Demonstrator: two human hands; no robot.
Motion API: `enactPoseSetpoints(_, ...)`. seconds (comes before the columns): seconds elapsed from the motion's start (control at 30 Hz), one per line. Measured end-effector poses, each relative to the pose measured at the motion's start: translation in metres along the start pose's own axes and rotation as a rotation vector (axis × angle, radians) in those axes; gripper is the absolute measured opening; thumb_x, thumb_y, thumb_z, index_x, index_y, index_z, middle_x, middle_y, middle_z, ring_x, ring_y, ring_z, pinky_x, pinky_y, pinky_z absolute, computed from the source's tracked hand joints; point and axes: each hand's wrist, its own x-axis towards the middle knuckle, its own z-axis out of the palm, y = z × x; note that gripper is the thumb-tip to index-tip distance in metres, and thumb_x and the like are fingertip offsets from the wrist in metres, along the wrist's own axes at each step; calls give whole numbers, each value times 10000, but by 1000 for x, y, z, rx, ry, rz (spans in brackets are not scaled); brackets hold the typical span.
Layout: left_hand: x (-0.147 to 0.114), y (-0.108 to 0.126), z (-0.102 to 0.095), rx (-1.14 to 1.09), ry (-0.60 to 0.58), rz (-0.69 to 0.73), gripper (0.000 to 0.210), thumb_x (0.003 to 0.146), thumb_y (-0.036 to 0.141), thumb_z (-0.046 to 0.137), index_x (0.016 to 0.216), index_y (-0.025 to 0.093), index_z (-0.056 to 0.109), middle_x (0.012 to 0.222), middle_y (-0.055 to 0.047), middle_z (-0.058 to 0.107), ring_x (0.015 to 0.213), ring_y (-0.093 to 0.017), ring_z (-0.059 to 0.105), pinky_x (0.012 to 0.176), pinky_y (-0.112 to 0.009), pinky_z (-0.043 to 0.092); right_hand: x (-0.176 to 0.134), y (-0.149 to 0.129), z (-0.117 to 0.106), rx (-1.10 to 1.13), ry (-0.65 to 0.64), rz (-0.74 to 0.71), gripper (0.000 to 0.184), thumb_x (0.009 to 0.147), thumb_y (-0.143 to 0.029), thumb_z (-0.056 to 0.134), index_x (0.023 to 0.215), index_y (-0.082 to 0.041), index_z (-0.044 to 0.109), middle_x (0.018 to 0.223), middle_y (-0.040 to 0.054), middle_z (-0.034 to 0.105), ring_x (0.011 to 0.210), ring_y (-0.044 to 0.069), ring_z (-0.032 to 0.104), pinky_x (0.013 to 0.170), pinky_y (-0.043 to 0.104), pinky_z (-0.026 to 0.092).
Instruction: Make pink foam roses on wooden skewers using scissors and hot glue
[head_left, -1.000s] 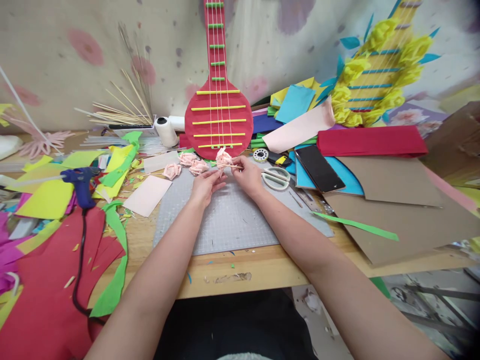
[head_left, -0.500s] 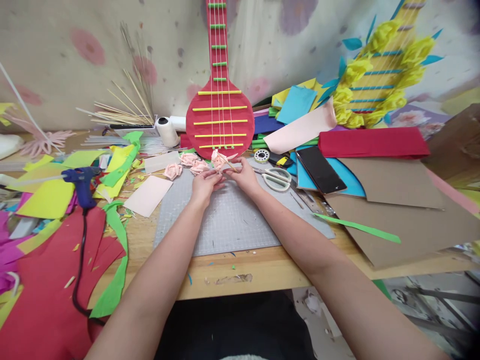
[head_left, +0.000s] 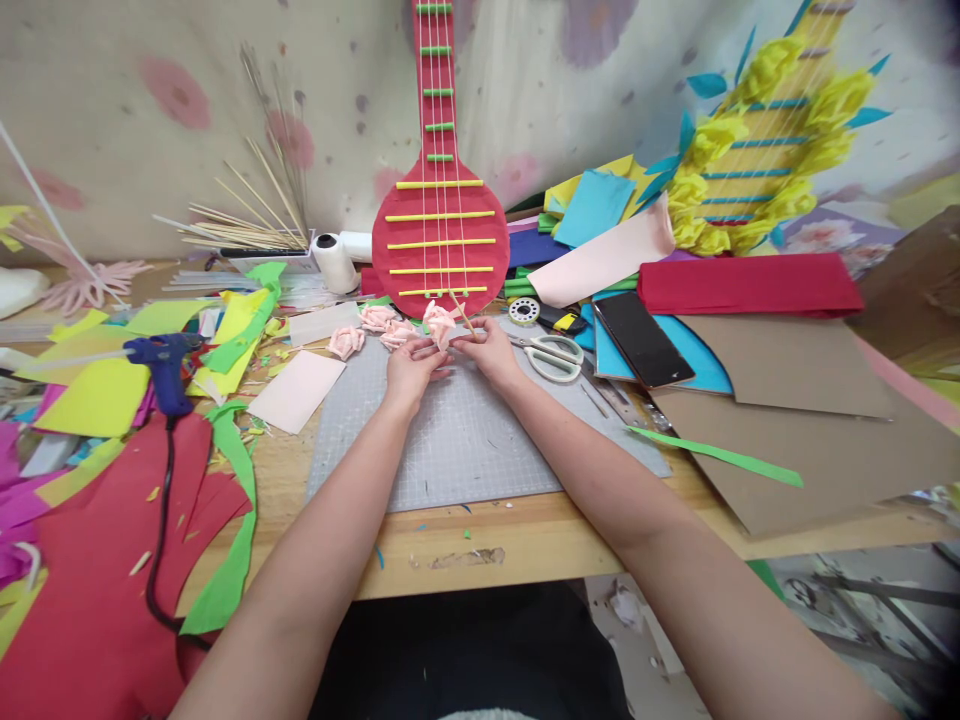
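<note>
Between my two hands, over the far part of the grey cutting mat (head_left: 480, 450), is a pale pink paper flower (head_left: 438, 325). My left hand (head_left: 412, 370) has its fingers closed round the flower's lower side. My right hand (head_left: 487, 352) pinches a thin wooden stick (head_left: 462, 314) that slants up and left beside the flower; its fingertips also come close to the petals. Several finished pink paper flowers (head_left: 346, 343) lie just left of my left hand. Behind them stands a red paper-covered lute shape (head_left: 441, 235) with yellow and green bars and white strings.
White-handled scissors (head_left: 553, 358) and a black phone (head_left: 643, 340) lie to the right, near brown cardboard (head_left: 810, 460). A blue glue gun (head_left: 161, 370) with a black cord stands left among paper scraps. Wooden sticks (head_left: 240, 230) fill a box behind. A yellow-flowered lute (head_left: 757, 150) leans back right.
The wooden stick has swung more upright, and its tip now stands clear to the right of the flower. The flower has turned slightly; both hands stay nearly in place.
</note>
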Motion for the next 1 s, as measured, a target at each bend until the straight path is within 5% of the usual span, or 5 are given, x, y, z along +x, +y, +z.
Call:
enactPoseSetpoints(0.37,4,-7,0,90,-5,100,276,630,32,641,874,140,570,746,-23,650,579,-113,620,583,-254,516,-9,-9,2,-372,96,-87,267,634,-249,648,880,-193,561,730,8,676,705,175,651,746,346,483)
enactPoseSetpoints(0.67,5,-8,-1,106,0,106,234,626,59,657,820,162,579,700,-10,649,592,-125,619,619,-273,511,-2,1,1,-315,69,-88,250,597,-280,643,798,-188,526,705,-10,652,670,155,622,721,325,473)
enactPoseSetpoints(0.87,7,-12,-1,121,-30,125,234,627,85,667,837,167,605,679,-12,652,619,-141,629,648,-289,516,-2,0,4,-26,-112,-65,355,518,-235,684,795,-188,468,702,-38,614,662,121,595,697,281,466)
enactPoseSetpoints(1.0,5,-14,1,128,-44,125,260,628,62,654,862,164,602,668,-9,647,600,-143,630,637,-289,518,-4,-5,4,73,-121,-14,357,527,-220,673,794,-192,438,679,-48,594,616,101,572,649,257,454)
